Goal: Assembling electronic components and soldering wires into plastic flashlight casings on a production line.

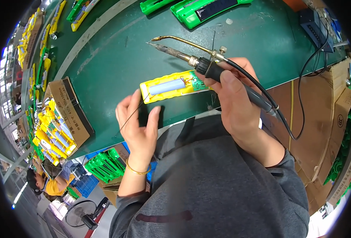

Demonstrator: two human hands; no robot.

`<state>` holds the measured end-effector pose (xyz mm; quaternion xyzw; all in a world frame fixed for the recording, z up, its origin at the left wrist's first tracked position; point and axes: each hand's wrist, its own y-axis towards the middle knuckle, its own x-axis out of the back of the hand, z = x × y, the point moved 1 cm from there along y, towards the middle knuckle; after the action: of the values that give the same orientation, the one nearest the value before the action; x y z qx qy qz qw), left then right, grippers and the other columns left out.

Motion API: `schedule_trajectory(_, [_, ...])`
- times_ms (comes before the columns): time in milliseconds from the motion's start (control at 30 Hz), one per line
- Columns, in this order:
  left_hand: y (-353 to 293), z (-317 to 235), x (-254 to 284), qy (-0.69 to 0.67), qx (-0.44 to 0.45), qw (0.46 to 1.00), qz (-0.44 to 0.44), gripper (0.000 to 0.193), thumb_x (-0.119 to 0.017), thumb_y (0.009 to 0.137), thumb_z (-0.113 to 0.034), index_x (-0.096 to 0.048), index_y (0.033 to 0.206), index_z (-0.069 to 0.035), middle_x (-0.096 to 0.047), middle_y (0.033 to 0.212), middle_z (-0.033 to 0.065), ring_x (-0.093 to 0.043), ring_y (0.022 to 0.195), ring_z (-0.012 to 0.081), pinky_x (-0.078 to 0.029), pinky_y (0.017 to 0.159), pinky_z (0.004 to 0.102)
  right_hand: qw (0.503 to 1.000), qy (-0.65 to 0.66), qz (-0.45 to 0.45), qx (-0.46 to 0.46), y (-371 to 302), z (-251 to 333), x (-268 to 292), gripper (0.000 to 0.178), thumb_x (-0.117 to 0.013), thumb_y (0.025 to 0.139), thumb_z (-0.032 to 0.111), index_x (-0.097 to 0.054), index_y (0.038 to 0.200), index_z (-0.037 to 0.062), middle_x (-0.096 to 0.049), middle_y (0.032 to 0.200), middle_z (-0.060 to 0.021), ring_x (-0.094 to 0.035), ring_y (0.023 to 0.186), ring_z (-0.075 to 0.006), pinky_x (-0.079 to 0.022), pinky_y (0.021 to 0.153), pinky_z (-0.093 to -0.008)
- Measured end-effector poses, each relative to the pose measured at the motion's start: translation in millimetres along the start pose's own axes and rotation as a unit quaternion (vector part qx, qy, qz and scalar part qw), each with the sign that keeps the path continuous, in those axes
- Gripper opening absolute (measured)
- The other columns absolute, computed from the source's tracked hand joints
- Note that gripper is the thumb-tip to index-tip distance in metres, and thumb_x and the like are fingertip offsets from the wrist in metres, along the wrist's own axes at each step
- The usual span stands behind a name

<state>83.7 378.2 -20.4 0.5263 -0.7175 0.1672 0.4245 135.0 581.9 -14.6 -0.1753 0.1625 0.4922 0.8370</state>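
Note:
My right hand [233, 97] grips a soldering iron [191, 59] by its black handle, with the dark tip and a curved brass feed tube pointing left above the green table. Under it lies a yellow plastic housing [159, 96] holding a pale blue cylindrical battery cell [167, 86] and a small green circuit board [197, 83]. My left hand [137, 125] rests at the housing's left end, with a thin wire [131, 116] held in its fingers. A gold bracelet sits on my left wrist.
A cardboard box [68, 111] full of yellow housings with cells stands at the left. Green housings [199, 10] lie at the table's far side. More green parts [104, 162] fill a box below the table edge. Cardboard boxes [338, 119] stand to the right. The iron's black cable [298, 103] loops right.

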Motion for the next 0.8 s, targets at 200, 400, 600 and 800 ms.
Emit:
schedule_trajectory(200, [40, -38, -28, -0.030, -0.188, 0.982, -0.001, 0.023, -0.072, 0.069, -0.004, -0.069, 0.092, -0.006, -0.062, 0.093, 0.0081, -0.056, 0.086, 0.0268, -0.046, 0.075, 0.0347, 0.995, 0.080, -0.041, -0.042, -4, -1, 2, 0.016, -0.049, 0.093, 0.012, -0.051, 0.103, 0.0006, -0.060, 0.092, -0.0103, -0.061, 0.087, -0.0178, -0.048, 0.094, -0.0463])
schedule_trajectory(400, [41, -46, -34, -0.133, -0.188, 0.973, 0.035, 0.020, -0.073, 0.067, -0.001, -0.068, 0.085, -0.006, -0.062, 0.082, 0.0058, -0.057, 0.070, 0.0222, -0.047, 0.063, 0.0315, 0.997, 0.074, -0.022, -0.020, -4, -6, 7, 0.013, -0.047, 0.094, 0.008, -0.051, 0.104, 0.0012, -0.060, 0.096, -0.0100, -0.062, 0.091, -0.0184, -0.050, 0.091, -0.0432])
schedule_trajectory(600, [39, -59, -37, -0.076, -0.166, 0.982, 0.042, 0.015, -0.072, 0.068, 0.002, -0.065, 0.080, -0.004, -0.058, 0.086, 0.0078, -0.054, 0.062, 0.0194, -0.045, 0.057, 0.0304, 0.998, 0.058, -0.017, -0.005, -26, 25, 16, 0.023, -0.052, 0.090, 0.013, -0.046, 0.108, 0.0002, -0.060, 0.094, -0.0132, -0.063, 0.086, -0.0228, -0.053, 0.082, -0.0403])
schedule_trajectory(800, [39, -55, -35, -0.073, -0.118, 0.988, 0.064, 0.012, -0.071, 0.071, 0.003, -0.064, 0.080, -0.002, -0.057, 0.096, 0.0095, -0.054, 0.062, 0.0169, -0.045, 0.054, 0.0286, 0.997, -0.042, -0.070, 0.008, -55, 35, 51, 0.025, -0.064, 0.084, 0.010, -0.049, 0.102, 0.0012, -0.062, 0.082, -0.0070, -0.057, 0.072, -0.0090, -0.046, 0.066, -0.0230])
